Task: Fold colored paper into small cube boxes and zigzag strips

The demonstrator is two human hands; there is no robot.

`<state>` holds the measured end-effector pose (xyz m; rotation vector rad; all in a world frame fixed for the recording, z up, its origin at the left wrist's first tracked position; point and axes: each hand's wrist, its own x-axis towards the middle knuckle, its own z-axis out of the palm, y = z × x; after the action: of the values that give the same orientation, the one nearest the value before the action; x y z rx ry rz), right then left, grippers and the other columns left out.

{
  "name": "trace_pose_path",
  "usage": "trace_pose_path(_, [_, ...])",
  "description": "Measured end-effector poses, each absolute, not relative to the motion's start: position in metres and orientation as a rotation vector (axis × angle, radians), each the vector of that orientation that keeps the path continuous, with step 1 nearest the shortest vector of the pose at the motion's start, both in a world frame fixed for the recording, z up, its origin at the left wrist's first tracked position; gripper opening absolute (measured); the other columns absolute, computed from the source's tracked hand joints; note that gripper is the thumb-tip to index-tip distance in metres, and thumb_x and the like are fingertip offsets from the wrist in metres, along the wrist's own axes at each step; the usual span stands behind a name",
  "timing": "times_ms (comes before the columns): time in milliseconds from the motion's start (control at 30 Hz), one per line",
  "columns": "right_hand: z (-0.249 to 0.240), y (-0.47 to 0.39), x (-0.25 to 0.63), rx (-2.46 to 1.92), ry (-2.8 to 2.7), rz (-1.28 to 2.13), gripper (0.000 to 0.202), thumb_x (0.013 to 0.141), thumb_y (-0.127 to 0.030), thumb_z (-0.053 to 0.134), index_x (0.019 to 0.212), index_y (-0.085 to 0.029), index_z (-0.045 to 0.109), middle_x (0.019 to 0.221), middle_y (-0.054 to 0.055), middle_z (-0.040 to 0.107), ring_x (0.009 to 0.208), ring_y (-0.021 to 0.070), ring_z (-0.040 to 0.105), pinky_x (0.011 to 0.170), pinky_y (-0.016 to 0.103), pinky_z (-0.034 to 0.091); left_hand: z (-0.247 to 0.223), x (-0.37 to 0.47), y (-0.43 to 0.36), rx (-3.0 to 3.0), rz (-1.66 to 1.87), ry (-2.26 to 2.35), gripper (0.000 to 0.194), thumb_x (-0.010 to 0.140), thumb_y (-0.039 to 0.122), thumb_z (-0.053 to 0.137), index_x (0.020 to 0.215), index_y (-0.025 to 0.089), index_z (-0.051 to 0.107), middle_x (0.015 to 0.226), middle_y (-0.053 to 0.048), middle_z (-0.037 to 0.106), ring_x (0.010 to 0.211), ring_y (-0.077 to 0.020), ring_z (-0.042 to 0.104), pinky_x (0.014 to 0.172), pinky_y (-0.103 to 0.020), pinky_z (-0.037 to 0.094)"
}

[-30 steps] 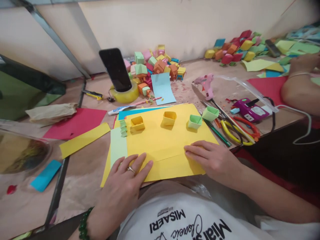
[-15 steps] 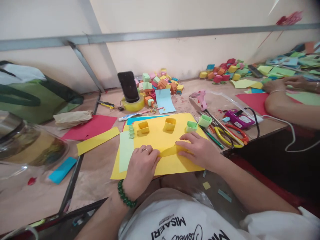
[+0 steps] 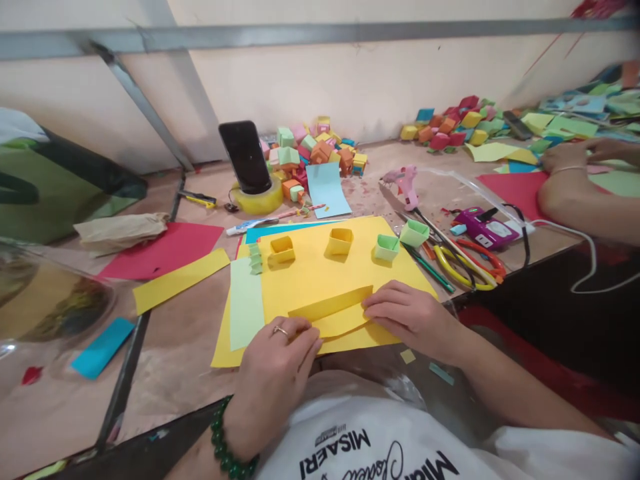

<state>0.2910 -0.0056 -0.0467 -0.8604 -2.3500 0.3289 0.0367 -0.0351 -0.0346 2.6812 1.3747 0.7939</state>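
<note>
A folded yellow paper strip (image 3: pixel 333 313) lies across the yellow sheets (image 3: pixel 305 277), its far flap standing up along a lengthwise crease. My left hand (image 3: pixel 283 360), with a ring and a green bead bracelet, pinches the strip's left end. At the other end, my right hand (image 3: pixel 403 313) has its fingers closed on the strip. Beyond them stand two small yellow paper boxes, one on the left (image 3: pixel 283 249) and one in the middle (image 3: pixel 341 241). Two light green paper boxes, one near (image 3: pixel 387 248) and one farther (image 3: pixel 415 233), sit to the right.
A phone (image 3: pixel 245 157) leans on a tape roll (image 3: pixel 257 197). Behind are piles of coloured paper cubes (image 3: pixel 320 152). On the right lie a pink glue gun (image 3: pixel 406 185), yellow-handled scissors (image 3: pixel 450 267) and a purple power strip (image 3: pixel 484 228). Another person's arm (image 3: pixel 575 193) rests at far right.
The yellow strip was nearly flat under my fingers; now its far flap stands up. Both hands have come nearer my body, and the camera view has shifted.
</note>
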Motion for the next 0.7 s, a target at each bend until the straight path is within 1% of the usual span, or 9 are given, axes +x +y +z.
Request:
trace_pose_path(133, [-0.044, -0.003, 0.293, -0.908, -2.282, 0.461, 0.013, 0.091, -0.013, 0.053, 0.091, -0.018, 0.064, 0.093, 0.006, 0.07, 0.084, 0.0144, 0.059, 0.074, 0.028, 0.052, -0.034, 0.038, -0.035, 2.592, 0.774, 1.475, 0.033, 0.094, 0.019, 0.041, 0.072, 0.019, 0.065, 0.079, -0.004, 0.066, 0.069, -0.0147, 0.059, 0.062, -0.026, 0.049])
trace_pose_path(233, [-0.041, -0.001, 0.292, -0.966, -2.251, 0.536, 0.013, 0.093, -0.018, 0.051, 0.089, -0.018, 0.063, 0.088, 0.006, 0.07, 0.081, 0.0145, 0.06, 0.073, 0.028, 0.051, -0.033, 0.038, -0.033, 2.546, 0.699, 1.535, 0.035, 0.094, 0.021, 0.039, 0.071, 0.019, 0.065, 0.072, -0.002, 0.063, 0.064, -0.0132, 0.059, 0.058, -0.024, 0.048])
trace_pose_path(300, [-0.039, 0.0, 0.29, -1.03, -2.233, 0.571, 0.015, 0.093, -0.023, 0.051, 0.086, -0.018, 0.063, 0.083, 0.006, 0.069, 0.078, 0.0147, 0.061, 0.07, 0.027, 0.051, -0.033, 0.037, -0.032, 2.508, 0.693, 1.541, 0.034, 0.094, 0.022, 0.04, 0.071, 0.019, 0.066, 0.067, -0.001, 0.06, 0.059, -0.0128, 0.058, 0.054, -0.024, 0.046])
trace_pose_path(367, [-0.037, 0.0, 0.287, -1.101, -2.21, 0.588, 0.016, 0.092, -0.024, 0.052, 0.083, -0.018, 0.063, 0.079, 0.005, 0.067, 0.075, 0.0148, 0.061, 0.068, 0.027, 0.05, -0.033, 0.037, -0.031, 2.456, 0.713, 1.542, 0.031, 0.093, 0.023, 0.042, 0.074, 0.02, 0.066, 0.066, 0.0, 0.061, 0.058, -0.0127, 0.059, 0.054, -0.024, 0.045])
trace_pose_path(533, [-0.035, 0.0, 0.281, -1.217, -2.182, 0.557, 0.014, 0.09, -0.02, 0.053, 0.079, -0.018, 0.06, 0.074, 0.004, 0.065, 0.071, 0.0142, 0.059, 0.064, 0.025, 0.048, -0.033, 0.036, -0.028, 2.385, 0.693, 1.558, 0.024, 0.092, 0.024, 0.043, 0.079, 0.02, 0.063, 0.069, 0.0, 0.066, 0.061, -0.0142, 0.063, 0.056, -0.025, 0.046])
trace_pose_path(700, [-0.037, 0.0, 0.277, -1.276, -2.214, 0.469, 0.013, 0.089, -0.018, 0.052, 0.077, -0.018, 0.057, 0.072, 0.003, 0.063, 0.069, 0.0143, 0.057, 0.061, 0.025, 0.046, -0.032, 0.038, -0.024, 2.387, 0.607, 1.618, 0.021, 0.092, 0.024, 0.039, 0.086, 0.02, 0.059, 0.071, -0.001, 0.068, 0.06, -0.0161, 0.064, 0.055, -0.026, 0.046])
